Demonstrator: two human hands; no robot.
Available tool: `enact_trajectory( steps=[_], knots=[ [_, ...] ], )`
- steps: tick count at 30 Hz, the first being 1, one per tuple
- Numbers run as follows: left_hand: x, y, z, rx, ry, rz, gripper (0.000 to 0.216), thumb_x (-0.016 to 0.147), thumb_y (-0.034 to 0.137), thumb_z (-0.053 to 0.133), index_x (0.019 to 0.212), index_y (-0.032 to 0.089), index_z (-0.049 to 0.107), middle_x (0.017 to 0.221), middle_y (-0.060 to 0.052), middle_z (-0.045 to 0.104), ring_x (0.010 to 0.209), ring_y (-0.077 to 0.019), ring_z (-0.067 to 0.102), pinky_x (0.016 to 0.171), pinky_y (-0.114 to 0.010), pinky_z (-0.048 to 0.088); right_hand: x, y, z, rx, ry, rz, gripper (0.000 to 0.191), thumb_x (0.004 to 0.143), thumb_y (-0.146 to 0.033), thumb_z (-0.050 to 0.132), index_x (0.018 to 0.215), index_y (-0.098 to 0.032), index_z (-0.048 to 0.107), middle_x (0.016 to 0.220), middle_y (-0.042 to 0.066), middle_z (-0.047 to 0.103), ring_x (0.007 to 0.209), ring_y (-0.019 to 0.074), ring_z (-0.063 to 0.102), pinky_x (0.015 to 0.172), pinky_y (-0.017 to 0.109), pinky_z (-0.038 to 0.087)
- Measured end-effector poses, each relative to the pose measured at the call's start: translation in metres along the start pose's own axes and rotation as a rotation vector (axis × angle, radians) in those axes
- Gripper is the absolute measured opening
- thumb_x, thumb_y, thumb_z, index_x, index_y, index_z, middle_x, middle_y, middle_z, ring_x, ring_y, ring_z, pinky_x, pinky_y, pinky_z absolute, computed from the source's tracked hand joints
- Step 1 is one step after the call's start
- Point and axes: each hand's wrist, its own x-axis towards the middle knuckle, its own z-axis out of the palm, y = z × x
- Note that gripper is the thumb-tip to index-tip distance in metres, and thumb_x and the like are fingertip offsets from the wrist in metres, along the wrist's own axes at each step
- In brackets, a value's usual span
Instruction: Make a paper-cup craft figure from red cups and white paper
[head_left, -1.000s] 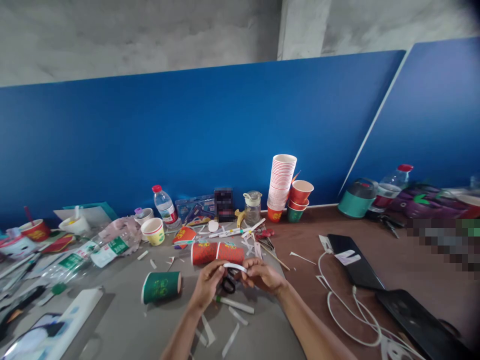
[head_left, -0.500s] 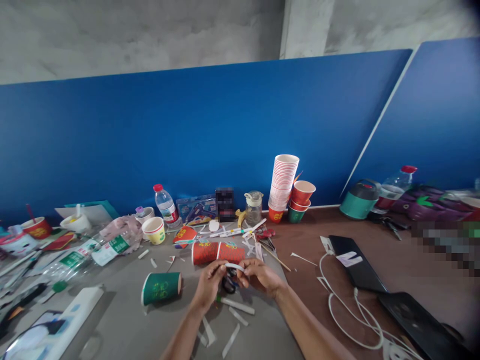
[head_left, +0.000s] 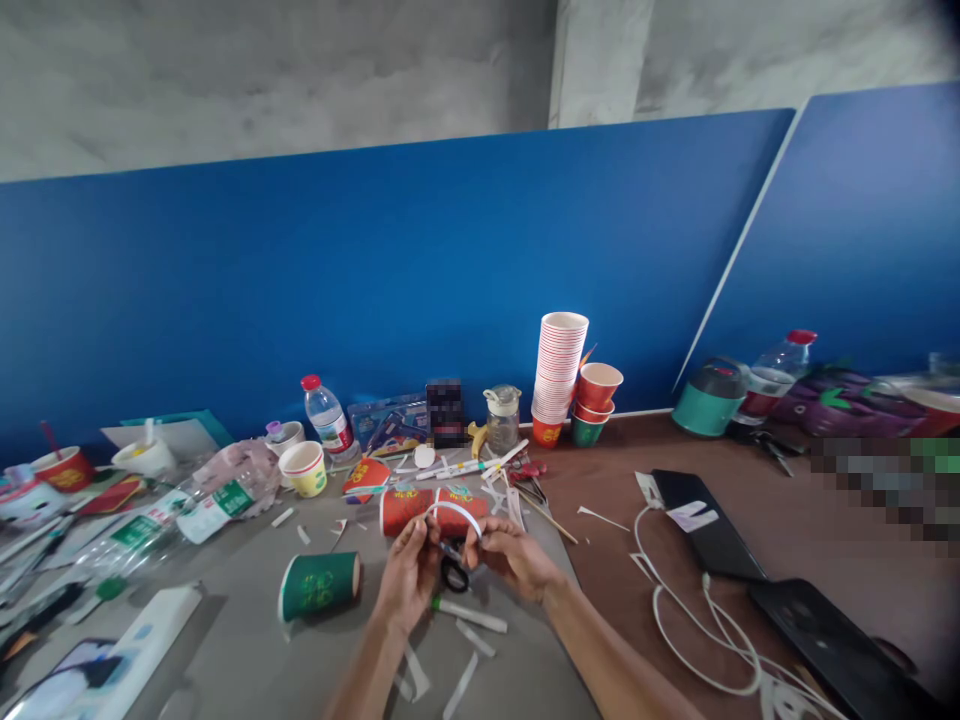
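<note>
A narrow white paper strip (head_left: 466, 511) bows upward in an arch between my two hands. My left hand (head_left: 407, 572) pinches one end, and the fingers of my right hand (head_left: 516, 556) are closed on the other. Just behind the strip, two red paper cups (head_left: 403, 510) lie on their sides, end to end. Black-handled scissors (head_left: 454, 577) rest on the table below and between my hands; my fingers partly cover them. A green paper cup (head_left: 319, 586) lies on its side left of my left hand. Nearer me are a green-ended white stick (head_left: 472, 614) and loose paper strips (head_left: 460, 685).
A tall stack of paper cups (head_left: 559, 370) stands by the blue partition (head_left: 375, 260), near a glass jar (head_left: 502, 420). Plastic bottles (head_left: 328, 418) and clutter fill the left. At right lie a black phone-like slab (head_left: 709, 525) and a white cable (head_left: 671, 640).
My hands have moved slightly apart and the strip now shows as a wider, higher arch. More of the scissors is visible. The whole view has shifted a little.
</note>
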Motion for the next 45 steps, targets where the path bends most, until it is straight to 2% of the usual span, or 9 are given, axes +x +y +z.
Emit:
enact_trajectory(
  steps=[8, 14, 19, 23, 30, 34, 40, 45],
  knots=[
    [-0.005, -0.003, 0.006, -0.132, -0.164, -0.07, 0.022, 0.065, 0.025, 0.08, 0.077, 0.013, 0.065, 0.064, 0.001, 0.062, 0.05, -0.0049, 0.054, 0.053, -0.015, 0.048, 0.001, -0.002, -0.003, 0.136, -0.001, -0.086, 0.01, 0.064, -0.017, 0.067, 0.074, -0.015, 0.066, 0.066, 0.002, 0.066, 0.069, 0.0135, 0.058, 0.071, 0.025, 0.04],
    [-0.006, -0.003, 0.008, -0.155, -0.249, -0.068, 0.017, 0.071, 0.023, 0.076, 0.078, 0.014, 0.064, 0.07, -0.001, 0.065, 0.054, -0.0065, 0.057, 0.061, -0.019, 0.053, 0.001, -0.003, 0.001, 0.159, 0.031, -0.066, 0.022, 0.061, -0.02, 0.076, 0.08, -0.018, 0.065, 0.071, -0.001, 0.064, 0.068, 0.0123, 0.056, 0.071, 0.025, 0.041],
    [-0.008, -0.004, 0.008, -0.172, -0.245, -0.1, 0.016, 0.071, 0.02, 0.076, 0.078, 0.013, 0.064, 0.073, -0.002, 0.067, 0.057, -0.0068, 0.061, 0.069, -0.022, 0.057, 0.001, -0.004, 0.005, 0.136, 0.079, -0.064, 0.026, 0.057, -0.026, 0.082, 0.078, -0.021, 0.067, 0.072, -0.001, 0.062, 0.07, 0.0144, 0.056, 0.071, 0.027, 0.043],
    [-0.01, -0.005, 0.007, -0.184, -0.236, -0.147, 0.016, 0.07, 0.018, 0.076, 0.078, 0.012, 0.064, 0.074, -0.003, 0.069, 0.056, -0.0068, 0.062, 0.069, -0.023, 0.058, 0.0, -0.001, 0.002, 0.11, 0.076, -0.08, 0.026, 0.057, -0.033, 0.082, 0.075, -0.02, 0.067, 0.079, 0.002, 0.065, 0.072, 0.0161, 0.057, 0.071, 0.029, 0.043],
    [-0.018, -0.003, 0.012, -0.159, -0.35, -0.212, 0.02, 0.072, 0.022, 0.075, 0.088, 0.014, 0.065, 0.084, -0.005, 0.072, 0.051, -0.006, 0.057, 0.06, -0.025, 0.056, 0.003, 0.003, -0.004, 0.191, 0.108, -0.073, 0.026, 0.065, -0.039, 0.079, 0.064, -0.017, 0.064, 0.059, -0.003, 0.055, 0.055, 0.0083, 0.045, 0.058, 0.022, 0.037],
    [-0.016, -0.004, 0.009, -0.167, -0.33, -0.24, 0.025, 0.074, 0.029, 0.073, 0.091, 0.012, 0.066, 0.079, -0.005, 0.072, 0.05, -0.0052, 0.056, 0.061, -0.024, 0.056, 0.005, 0.004, -0.004, 0.199, 0.161, -0.049, 0.028, 0.066, -0.038, 0.079, 0.063, -0.015, 0.062, 0.058, -0.004, 0.051, 0.051, 0.0064, 0.04, 0.051, 0.02, 0.034],
    [-0.013, -0.011, 0.009, -0.185, -0.242, -0.23, 0.016, 0.069, 0.018, 0.078, 0.076, 0.011, 0.065, 0.069, -0.001, 0.069, 0.049, -0.0049, 0.059, 0.065, -0.023, 0.059, 0.007, 0.005, 0.0, 0.227, 0.23, -0.07, 0.031, 0.063, -0.038, 0.081, 0.06, -0.016, 0.06, 0.054, -0.004, 0.052, 0.049, 0.0063, 0.043, 0.051, 0.019, 0.037],
    [-0.016, -0.01, 0.015, -0.216, -0.245, -0.221, 0.011, 0.073, 0.014, 0.073, 0.08, 0.013, 0.065, 0.072, -0.001, 0.07, 0.054, -0.0066, 0.064, 0.071, -0.022, 0.059, 0.002, 0.008, 0.007, 0.183, 0.112, -0.052, 0.024, 0.061, -0.028, 0.082, 0.071, -0.016, 0.064, 0.065, -0.002, 0.062, 0.056, 0.0095, 0.054, 0.061, 0.023, 0.043]
  ],
)
